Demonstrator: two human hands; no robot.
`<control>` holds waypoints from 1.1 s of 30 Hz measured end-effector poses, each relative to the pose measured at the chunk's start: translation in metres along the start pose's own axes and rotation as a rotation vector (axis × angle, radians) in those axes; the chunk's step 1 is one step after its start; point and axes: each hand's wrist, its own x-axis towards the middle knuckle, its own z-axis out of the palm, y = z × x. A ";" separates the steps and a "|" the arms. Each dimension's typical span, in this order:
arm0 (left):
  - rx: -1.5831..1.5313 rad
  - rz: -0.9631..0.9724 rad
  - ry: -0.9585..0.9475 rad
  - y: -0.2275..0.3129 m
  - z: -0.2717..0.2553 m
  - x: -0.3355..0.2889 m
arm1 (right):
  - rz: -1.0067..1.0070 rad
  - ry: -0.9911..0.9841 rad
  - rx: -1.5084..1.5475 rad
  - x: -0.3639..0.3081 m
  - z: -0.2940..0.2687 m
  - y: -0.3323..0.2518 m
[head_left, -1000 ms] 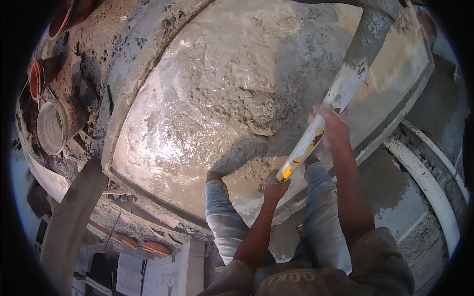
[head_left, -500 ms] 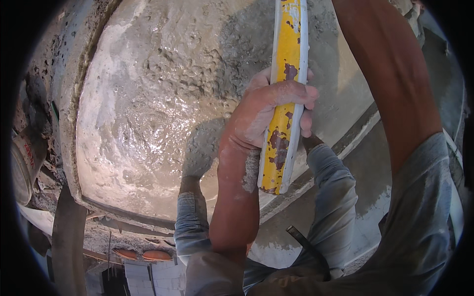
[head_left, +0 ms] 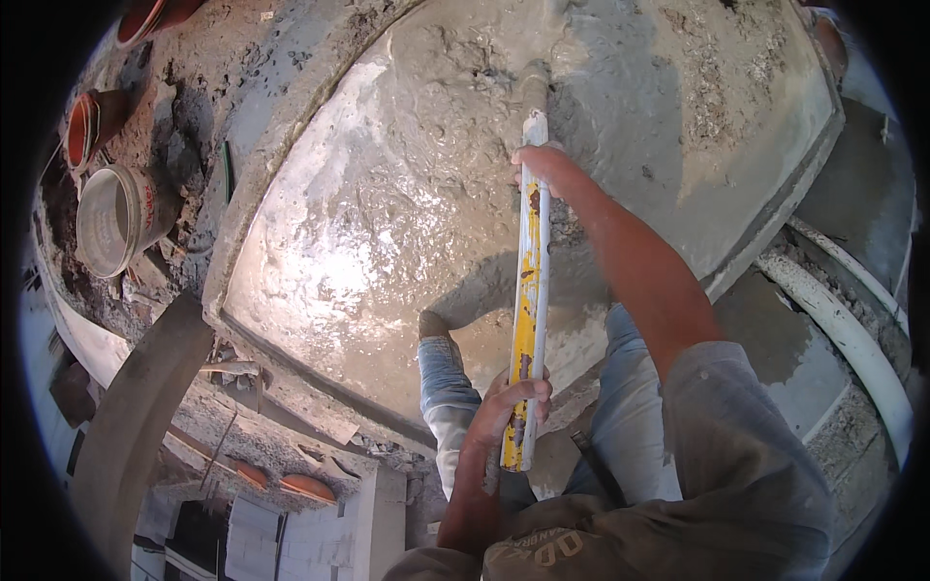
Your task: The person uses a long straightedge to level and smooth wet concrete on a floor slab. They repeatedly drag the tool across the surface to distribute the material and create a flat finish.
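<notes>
Both my hands grip one long pole, its yellow and white paint chipped down to dark patches. My left hand is closed round its near end, close to my body. Farther up, my right hand wraps the white part with the arm stretched forward. The pole's far end is coated in mud-grey and reaches into wet cement mix; whatever head it carries is hidden there. The mix lies spread in a broad shallow trough with a raised rim. One of my feet stands in it.
At the left, outside the rim, lie a whitish bucket and an orange-rimmed bucket among rubble. A curved grey board stands at lower left. Thick pale pipes run along the right. A drier gravelly heap sits at far right.
The pole and my left hand have drawn down toward my body. My right hand, out of frame before, now shows on the pole. The view takes in more ground and the buckets.
</notes>
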 end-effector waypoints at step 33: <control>2.034 -0.034 1.063 -0.030 -0.010 -0.167 | 0.357 -0.245 1.061 -0.140 -0.022 0.155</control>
